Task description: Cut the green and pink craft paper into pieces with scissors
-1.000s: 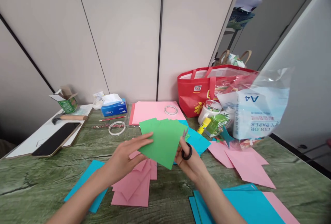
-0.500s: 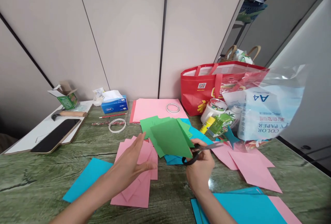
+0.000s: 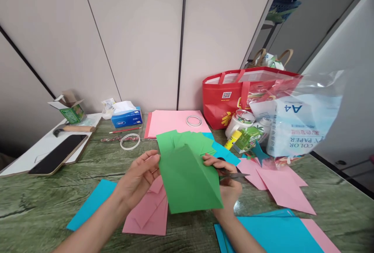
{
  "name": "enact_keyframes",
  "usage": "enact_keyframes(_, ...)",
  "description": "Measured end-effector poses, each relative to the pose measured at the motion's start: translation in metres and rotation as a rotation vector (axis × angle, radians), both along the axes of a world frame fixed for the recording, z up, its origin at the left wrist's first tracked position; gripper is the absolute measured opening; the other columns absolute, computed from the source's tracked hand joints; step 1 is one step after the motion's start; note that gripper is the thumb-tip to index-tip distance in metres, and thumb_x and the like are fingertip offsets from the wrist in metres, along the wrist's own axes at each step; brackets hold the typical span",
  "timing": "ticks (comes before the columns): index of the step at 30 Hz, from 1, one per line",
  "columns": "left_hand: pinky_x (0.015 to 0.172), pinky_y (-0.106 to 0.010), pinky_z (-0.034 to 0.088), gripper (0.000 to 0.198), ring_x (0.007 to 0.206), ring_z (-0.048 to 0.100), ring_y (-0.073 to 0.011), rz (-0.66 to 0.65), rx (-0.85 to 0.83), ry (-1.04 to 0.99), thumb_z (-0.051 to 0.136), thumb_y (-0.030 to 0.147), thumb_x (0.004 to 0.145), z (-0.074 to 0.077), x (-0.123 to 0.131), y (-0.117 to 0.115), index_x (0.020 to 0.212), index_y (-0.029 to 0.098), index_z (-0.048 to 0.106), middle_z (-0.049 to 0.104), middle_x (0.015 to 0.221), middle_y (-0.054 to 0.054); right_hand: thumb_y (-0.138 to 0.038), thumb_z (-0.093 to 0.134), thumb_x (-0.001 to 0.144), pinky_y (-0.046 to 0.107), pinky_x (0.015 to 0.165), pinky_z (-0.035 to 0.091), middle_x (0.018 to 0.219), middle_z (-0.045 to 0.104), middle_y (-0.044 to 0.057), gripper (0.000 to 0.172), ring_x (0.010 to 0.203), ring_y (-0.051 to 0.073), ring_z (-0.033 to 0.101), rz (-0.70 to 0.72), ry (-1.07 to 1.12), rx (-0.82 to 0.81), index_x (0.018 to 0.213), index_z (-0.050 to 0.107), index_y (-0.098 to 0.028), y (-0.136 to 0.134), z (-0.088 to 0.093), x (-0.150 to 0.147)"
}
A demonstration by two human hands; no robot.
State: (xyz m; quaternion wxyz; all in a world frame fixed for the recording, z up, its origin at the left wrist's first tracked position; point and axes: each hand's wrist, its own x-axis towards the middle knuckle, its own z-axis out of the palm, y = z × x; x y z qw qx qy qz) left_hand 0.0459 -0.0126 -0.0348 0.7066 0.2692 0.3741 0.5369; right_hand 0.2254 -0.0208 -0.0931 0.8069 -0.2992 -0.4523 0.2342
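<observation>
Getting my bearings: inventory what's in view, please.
Held sheet: 1, green, centre
Other sheets: several, green, behind it
Scissors: 1, dark, beside held sheet
Pink sheets: several, pink, left, right, back
Blue sheets: several, blue, left, centre, right
Rings: 2, white, back
Tissue box: 1, blue, back left
Pencil: 1, red, left
Hammer: 1, wooden-handled, left
Phone: 1, black, left
Board: count unclear, white, left
Cartons: 2, green, left, right
Glue stick: 1, yellow, right
Containers: 2, white, right
Bag: 1, red, back right
Packet: 1, pale blue, right
Table: 1, green, underneath
Left hand: 1, bare, sheet's edge
Right hand: 1, bare, holding scissors
</observation>
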Motion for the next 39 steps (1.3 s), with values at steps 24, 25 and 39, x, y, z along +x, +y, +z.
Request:
enact_keyframes(24, 0.079, -0.044, 0.054, 0.038, 0.091, 0.065, -0.0313, -0.149, -0.167, 0.066, 0.066, 0.016, 0.071, 0.032, -0.013, -0.020, 0.108, 0.019, 0.061, 0.071, 0.099, -0.009, -0.020, 0.064, 0.072, 0.048, 0.089, 0.043, 0.107, 0.065, 0.009, 0.028, 0.104, 0.026, 0.058, 0.382, 0.181, -0.358, 0.098, 0.054, -0.022, 0.012, -0.004, 0.003)
enact_keyframes(25, 0.080, -0.044, 0.053, 0.034, 0.092, 0.064, -0.0319, -0.184, -0.161, 0.059, 0.066, 0.016, 0.071, 0.033, -0.015, -0.020, 0.105, 0.017, 0.063, 0.071, 0.098, -0.010, -0.024, 0.065, 0.073, 0.047, 0.086, 0.046, 0.104, 0.066, 0.010, 0.029, 0.101, 0.026, 0.060, 0.512, 0.264, -0.441, 0.099, 0.053, -0.021, 0.014, -0.003, 0.005)
enact_keyframes(39, 0.077, -0.040, 0.053, 0.028, 0.090, 0.065, -0.0283, -0.345, -0.030, 0.342, 0.065, 0.026, 0.074, 0.030, -0.024, -0.010, 0.100, 0.019, 0.067, 0.071, 0.097, -0.010, -0.031, 0.079, 0.051, 0.028, 0.059, 0.047, 0.077, 0.066, -0.001, 0.036, 0.065, 0.017, 0.061, 0.665, 0.356, -0.697, 0.078, 0.057, -0.022, 0.011, -0.003, 0.003)
